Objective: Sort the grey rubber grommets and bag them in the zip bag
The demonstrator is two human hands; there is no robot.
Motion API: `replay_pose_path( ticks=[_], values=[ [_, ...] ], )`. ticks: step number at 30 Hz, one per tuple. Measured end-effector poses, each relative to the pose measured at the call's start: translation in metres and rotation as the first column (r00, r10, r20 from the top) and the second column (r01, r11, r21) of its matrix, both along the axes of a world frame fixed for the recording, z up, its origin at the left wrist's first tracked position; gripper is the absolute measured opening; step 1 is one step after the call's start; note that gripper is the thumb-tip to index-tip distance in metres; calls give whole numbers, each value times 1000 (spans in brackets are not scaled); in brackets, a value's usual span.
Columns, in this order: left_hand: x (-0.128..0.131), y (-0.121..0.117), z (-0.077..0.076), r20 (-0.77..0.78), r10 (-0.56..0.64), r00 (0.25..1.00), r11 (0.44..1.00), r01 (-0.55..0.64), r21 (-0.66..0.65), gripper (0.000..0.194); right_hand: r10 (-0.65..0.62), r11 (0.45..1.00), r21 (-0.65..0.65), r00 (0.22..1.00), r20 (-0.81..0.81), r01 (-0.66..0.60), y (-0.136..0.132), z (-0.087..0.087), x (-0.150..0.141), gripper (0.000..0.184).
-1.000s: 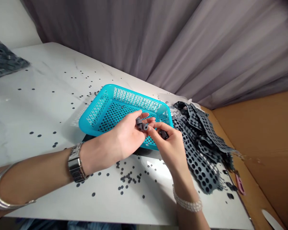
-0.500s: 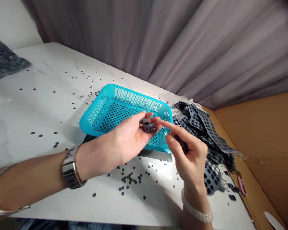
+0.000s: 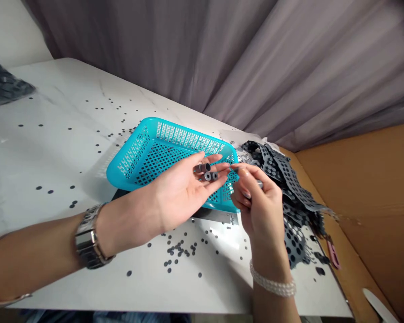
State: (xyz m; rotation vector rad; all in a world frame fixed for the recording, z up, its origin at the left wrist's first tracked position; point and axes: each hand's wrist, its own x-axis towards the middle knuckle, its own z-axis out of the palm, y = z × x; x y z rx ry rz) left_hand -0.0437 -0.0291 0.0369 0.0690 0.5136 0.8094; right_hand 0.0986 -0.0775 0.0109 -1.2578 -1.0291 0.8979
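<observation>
My left hand (image 3: 182,193) is palm up over the basket, fingers slightly bent and apart. Across its fingers lie several small grey rings (image 3: 207,176), some lined up like short tubes. Just to the right, my right hand (image 3: 259,193) pinches a small dark grey piece (image 3: 234,169) between thumb and forefinger, close to the left fingertips. Something grey also shows behind its thumb, mostly hidden by the curled fingers. Beneath both hands stands a turquoise perforated plastic basket (image 3: 121,179), its right part covered by the hands.
Perforated dark grey sheets (image 3: 289,179) are heaped at the right. Small black discs (image 3: 178,249) are scattered over the white table (image 3: 70,287). A clear bag of grey rings (image 3: 6,85) lies far left. A pink-handled tool (image 3: 333,255) lies at the right edge, beside cardboard (image 3: 363,179).
My right hand drew away from the left fingertips, then came back near them with a dark piece pinched. The rings have shifted on my left fingers, which have spread more.
</observation>
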Motion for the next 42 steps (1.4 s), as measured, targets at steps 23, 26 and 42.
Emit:
replay_pose_path(
  ticks=[23, 26, 42],
  values=[
    [-3, -2, 3, -33, -97, 995, 988, 100, 120, 37, 27, 991, 95, 844, 535, -92, -6, -2, 0, 28],
    [-3, -2, 3, -61, -90, 994, 986, 98, 134, 37, 31, 983, 120, 778, 628, -136, -7, -1, -1, 34],
    [-6, 2, 0, 11, -186, 982, 975, 183, 125, 56, 153, 956, -169, 900, -408, -239, 3, -4, 5, 14]
  ],
)
